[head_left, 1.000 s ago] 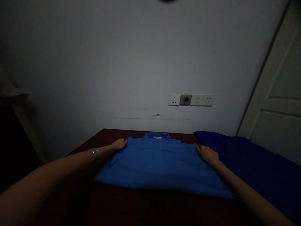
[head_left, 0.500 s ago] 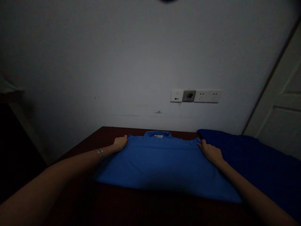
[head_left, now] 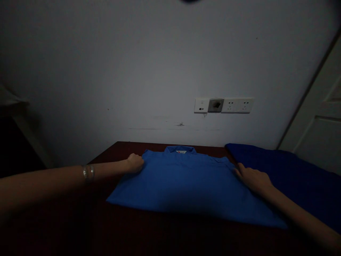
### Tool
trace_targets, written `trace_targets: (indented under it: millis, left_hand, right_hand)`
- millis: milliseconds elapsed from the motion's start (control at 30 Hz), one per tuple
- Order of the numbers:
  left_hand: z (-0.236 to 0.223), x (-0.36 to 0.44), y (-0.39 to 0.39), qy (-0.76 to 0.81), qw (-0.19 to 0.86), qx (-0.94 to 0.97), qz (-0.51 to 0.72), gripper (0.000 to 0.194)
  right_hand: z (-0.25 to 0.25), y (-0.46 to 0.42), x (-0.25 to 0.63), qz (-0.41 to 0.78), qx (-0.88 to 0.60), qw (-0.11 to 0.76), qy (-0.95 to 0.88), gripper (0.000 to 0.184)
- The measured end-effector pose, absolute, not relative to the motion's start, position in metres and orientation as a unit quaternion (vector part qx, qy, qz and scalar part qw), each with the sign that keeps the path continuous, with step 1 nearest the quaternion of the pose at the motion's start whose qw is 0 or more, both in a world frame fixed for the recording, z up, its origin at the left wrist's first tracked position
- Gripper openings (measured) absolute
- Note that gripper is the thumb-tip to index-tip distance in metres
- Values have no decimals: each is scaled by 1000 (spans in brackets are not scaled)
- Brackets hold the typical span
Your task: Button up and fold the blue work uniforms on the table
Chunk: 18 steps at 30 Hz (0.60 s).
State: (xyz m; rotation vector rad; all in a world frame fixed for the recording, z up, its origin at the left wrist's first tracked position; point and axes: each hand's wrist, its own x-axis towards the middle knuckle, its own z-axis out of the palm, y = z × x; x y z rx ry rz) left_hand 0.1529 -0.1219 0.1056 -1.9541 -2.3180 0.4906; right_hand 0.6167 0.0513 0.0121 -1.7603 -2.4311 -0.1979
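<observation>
A folded blue shirt (head_left: pixel 176 188) lies on the dark counter (head_left: pixel 128 151), with its collar toward the far edge. The left hand (head_left: pixel 134 163) is curled at the shirt's upper left corner, but I cannot tell if it grips. The right hand (head_left: pixel 253 179) rests open on the right shoulder.

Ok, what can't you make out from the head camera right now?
Collar label on the blue shirt: too small to read.
Left hand and right hand: their backs hide the fingers' undersides, so any grip is unclear.
Dark blue cloth: cut off by the right edge.
Dark shape: blurred, cut off by the top edge.
</observation>
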Motion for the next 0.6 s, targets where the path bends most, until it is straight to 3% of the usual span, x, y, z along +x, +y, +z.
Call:
trace_targets:
  millis: [133,333,500,600]
  left_hand:
    - [127,176,-171,-608,-13,-715,345,26]
    - [136,186,-222,-546,-40,-762,346,50]
    - [127,185,-238,-521,10,-773,363,25]
    - [119,187,-244,-498,48,-773,390,21]
  right_hand:
    - [5,14,649,-111,-558,54,-820,46]
    - [-14,-34,678,-127,-522,46,-842,46]
    - [-24,-56,689,-122,-501,46,-856,46]
    - [-27,-60,693,-116,-495,45,-860,55]
